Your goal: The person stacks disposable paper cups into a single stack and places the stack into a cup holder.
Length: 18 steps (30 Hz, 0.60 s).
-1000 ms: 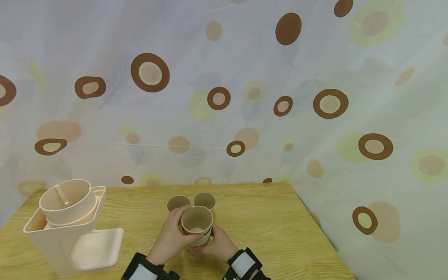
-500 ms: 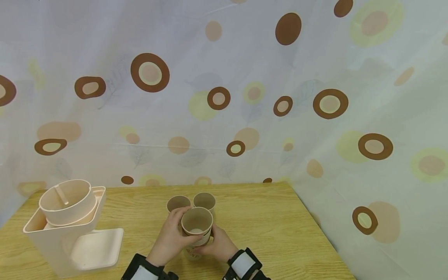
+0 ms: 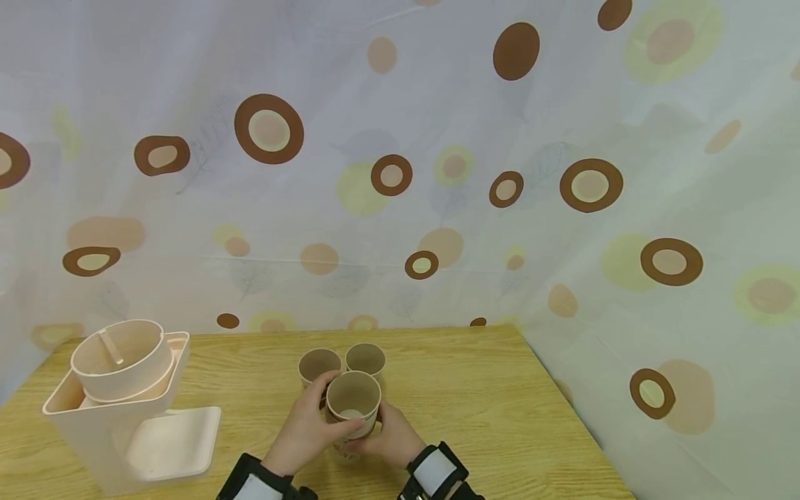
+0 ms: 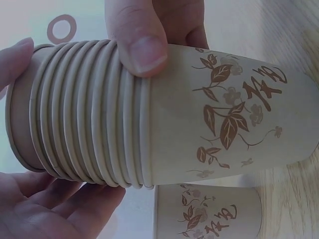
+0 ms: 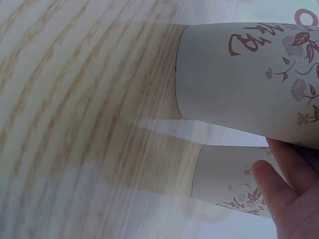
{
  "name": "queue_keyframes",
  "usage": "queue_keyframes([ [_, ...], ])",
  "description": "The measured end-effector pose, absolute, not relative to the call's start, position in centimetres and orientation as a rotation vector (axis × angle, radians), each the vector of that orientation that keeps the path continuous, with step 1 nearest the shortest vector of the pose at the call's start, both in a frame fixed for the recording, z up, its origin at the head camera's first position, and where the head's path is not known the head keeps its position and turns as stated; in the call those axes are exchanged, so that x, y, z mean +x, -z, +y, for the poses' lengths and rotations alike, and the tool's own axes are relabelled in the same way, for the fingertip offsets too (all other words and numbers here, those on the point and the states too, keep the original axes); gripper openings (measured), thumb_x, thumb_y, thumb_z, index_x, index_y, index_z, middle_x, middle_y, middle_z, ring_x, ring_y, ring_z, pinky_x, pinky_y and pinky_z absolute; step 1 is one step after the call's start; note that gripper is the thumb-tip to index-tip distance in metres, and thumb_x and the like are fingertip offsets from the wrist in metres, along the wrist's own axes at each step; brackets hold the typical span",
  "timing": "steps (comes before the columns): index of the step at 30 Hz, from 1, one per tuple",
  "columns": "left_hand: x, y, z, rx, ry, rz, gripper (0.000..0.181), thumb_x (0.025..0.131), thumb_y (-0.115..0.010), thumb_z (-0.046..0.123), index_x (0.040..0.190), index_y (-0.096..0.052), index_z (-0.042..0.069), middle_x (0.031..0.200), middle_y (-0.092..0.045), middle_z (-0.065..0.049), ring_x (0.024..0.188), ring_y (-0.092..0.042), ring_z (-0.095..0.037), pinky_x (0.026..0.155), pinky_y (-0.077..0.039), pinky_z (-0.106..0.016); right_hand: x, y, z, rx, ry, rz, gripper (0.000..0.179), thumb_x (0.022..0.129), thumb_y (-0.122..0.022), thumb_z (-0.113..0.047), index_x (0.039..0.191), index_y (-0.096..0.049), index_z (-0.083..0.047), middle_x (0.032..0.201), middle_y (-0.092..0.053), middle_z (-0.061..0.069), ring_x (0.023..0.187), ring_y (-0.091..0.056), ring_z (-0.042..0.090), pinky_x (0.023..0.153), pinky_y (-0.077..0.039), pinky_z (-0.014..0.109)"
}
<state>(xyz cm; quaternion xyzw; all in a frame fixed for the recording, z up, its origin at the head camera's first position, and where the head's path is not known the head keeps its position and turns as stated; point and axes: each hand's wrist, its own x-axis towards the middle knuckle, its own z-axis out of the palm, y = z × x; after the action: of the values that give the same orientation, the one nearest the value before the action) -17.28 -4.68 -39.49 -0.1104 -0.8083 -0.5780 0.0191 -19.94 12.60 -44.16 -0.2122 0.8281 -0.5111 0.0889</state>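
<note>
A tall stack of nested paper cups [image 4: 94,119] stands upright on the table, printed with brown flowers and lettering. My left hand [image 3: 309,420] holds the top cup [image 3: 353,397], thumb on the near side and fingers on the far side. That cup sits a little higher than the closely packed rims below it. Lower down, my right hand [image 3: 394,437] grips the stack, its thumb [image 4: 144,50] across the rims. Its fingers [image 5: 279,191] reach behind the stack. Just behind stand two more paper cups or stacks, one on the left [image 3: 319,362], one on the right [image 3: 365,357].
On the left of the wood-grain table [image 3: 487,417] stands a cream plastic bin [image 3: 94,444] with a round container [image 3: 121,357] set in its top. A flat cream tray [image 3: 173,444] adjoins it. A patterned curtain [image 3: 462,298] hangs behind the table.
The top cup's rim has shifted very slightly down and to the right. Both hands keep nearly the same place and hold.
</note>
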Motion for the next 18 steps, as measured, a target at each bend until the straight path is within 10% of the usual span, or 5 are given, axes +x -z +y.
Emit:
queue_keyframes([
  [18, -17.39, 40.51, -4.70, -0.321, 1.741, -2.491, 0.077, 0.071, -0.081, 0.027, 0.133, -0.044, 0.001, 0.136, -0.045, -0.019, 0.123, -0.047, -0.036, 0.099, -0.040, -0.054, -19.79, 43.97, 12.73, -0.650, 1.539, 2.441, 0.066, 0.074, -0.078, -0.018, 0.131, -0.047, -0.008, 0.126, -0.057, 0.010, 0.118, -0.052, 0.030, 0.098, -0.041, 0.049],
])
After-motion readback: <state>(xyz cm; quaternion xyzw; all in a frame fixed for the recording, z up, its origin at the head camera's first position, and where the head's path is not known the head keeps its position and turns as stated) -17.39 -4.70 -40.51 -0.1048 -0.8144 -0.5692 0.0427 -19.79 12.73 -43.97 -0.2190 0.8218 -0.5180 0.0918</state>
